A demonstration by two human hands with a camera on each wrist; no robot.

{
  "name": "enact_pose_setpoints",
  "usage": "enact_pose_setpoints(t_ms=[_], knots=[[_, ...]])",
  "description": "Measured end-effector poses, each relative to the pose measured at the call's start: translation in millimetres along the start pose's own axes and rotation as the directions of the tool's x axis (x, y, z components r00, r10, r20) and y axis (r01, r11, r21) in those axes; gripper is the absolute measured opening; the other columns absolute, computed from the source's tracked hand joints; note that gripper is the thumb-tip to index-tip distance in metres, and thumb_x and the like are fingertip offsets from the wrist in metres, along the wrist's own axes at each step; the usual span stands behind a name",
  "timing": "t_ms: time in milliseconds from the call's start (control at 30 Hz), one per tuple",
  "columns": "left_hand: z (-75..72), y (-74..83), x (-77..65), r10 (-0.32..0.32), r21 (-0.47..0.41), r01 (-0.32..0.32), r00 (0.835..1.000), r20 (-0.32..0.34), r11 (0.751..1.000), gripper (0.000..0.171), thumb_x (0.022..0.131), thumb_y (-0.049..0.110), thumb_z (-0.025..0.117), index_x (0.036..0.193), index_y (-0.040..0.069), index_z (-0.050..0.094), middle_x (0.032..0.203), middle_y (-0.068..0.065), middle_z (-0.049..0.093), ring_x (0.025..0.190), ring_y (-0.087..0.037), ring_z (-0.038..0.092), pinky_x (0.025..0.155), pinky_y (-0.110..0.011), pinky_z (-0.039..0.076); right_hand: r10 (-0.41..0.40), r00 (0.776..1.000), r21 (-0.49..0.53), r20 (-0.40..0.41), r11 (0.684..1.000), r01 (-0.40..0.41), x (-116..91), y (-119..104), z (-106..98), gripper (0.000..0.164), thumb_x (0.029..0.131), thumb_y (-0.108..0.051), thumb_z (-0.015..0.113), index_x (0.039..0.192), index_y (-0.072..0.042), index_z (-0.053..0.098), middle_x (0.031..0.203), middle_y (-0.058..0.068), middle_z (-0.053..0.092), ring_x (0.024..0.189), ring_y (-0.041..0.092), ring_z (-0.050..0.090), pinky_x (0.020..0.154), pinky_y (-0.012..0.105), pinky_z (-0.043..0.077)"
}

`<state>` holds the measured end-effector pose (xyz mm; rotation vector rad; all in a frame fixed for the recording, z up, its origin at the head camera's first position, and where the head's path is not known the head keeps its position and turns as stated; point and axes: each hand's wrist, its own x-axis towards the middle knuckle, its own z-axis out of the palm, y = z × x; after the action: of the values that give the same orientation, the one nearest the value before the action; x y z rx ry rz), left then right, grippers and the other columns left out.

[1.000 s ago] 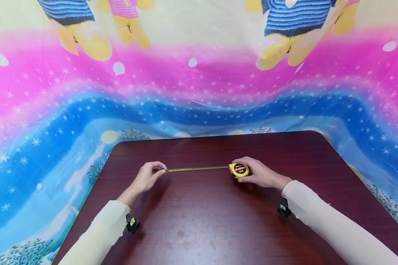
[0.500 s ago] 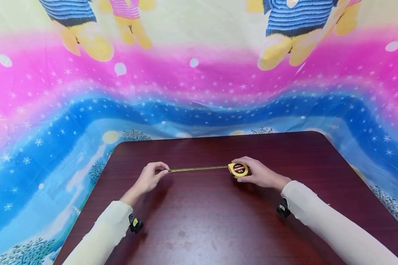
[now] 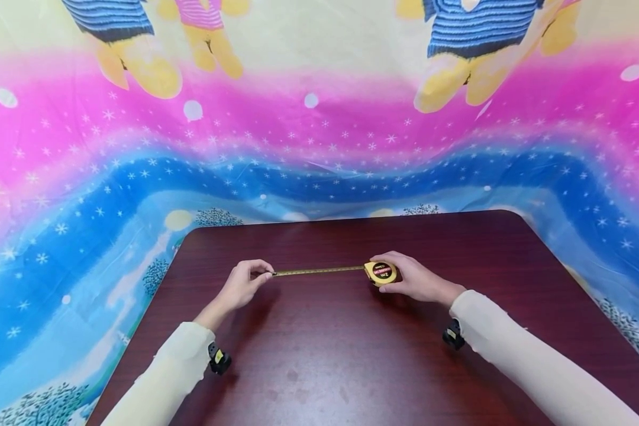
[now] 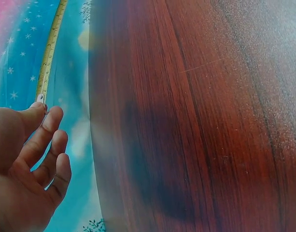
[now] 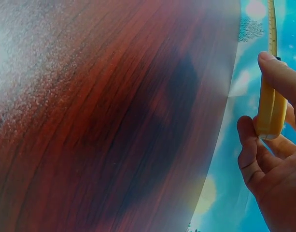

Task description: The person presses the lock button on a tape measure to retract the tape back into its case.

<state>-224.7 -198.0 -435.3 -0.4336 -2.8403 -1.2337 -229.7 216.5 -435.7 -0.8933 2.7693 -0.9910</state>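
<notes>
A yellow tape measure [image 3: 381, 273] with a black and red "2m" label is gripped by my right hand [image 3: 418, 279], thumb on the near side and fingers over the top. Its thin yellow blade [image 3: 319, 271] runs leftward, nearly straight, above the table. At the blade's far end, my left hand [image 3: 239, 284] pinches the metal hook [image 4: 40, 98] between thumb and forefinger, the other fingers loosely bent. In the right wrist view the case [image 5: 272, 113] is seen edge-on, with the blade leaving its top beside my thumb.
The dark red-brown wooden table [image 3: 319, 355] lies below both hands, which cast shadows on it. Behind it hangs a pink and blue patterned cloth [image 3: 309, 136]. Black wrist cameras are strapped at the left cuff [image 3: 219, 359] and right cuff [image 3: 453, 335].
My left hand has shifted slightly right and my right hand slightly left, so the exposed blade is a little shorter. Both holds stay the same.
</notes>
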Motion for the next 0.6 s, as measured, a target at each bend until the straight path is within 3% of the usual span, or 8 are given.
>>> enact_pose_setpoints(t_ms=[300,600], knots=[[-1.0,2.9,1.1,0.002,0.007,-0.002,1.0,0.0,1.0,0.007,0.097,0.007,0.066,0.1,0.007,0.072,0.101,-0.015,0.076,0.094,-0.023,0.069,0.087,-0.04,0.054,-0.011,1.0,-0.01,0.002,1.0,0.011,4.2,-2.4,0.2,0.064,0.086,-0.015,0.082,0.143,-0.007,0.054,0.134,0.011,0.06,0.121,0.027,0.057,0.103,0.05,0.047],[-1.1,3.4,2.0,-0.004,0.008,0.004,1.0,0.007,1.0,0.007,0.098,0.007,0.065,0.1,0.008,0.072,0.101,-0.013,0.076,0.095,-0.023,0.069,0.088,-0.041,0.054,-0.006,1.0,-0.012,0.018,1.0,0.006,6.7,-5.0,1.2,0.064,0.086,-0.016,0.081,0.143,-0.01,0.054,0.134,0.01,0.06,0.121,0.026,0.056,0.103,0.049,0.047]])
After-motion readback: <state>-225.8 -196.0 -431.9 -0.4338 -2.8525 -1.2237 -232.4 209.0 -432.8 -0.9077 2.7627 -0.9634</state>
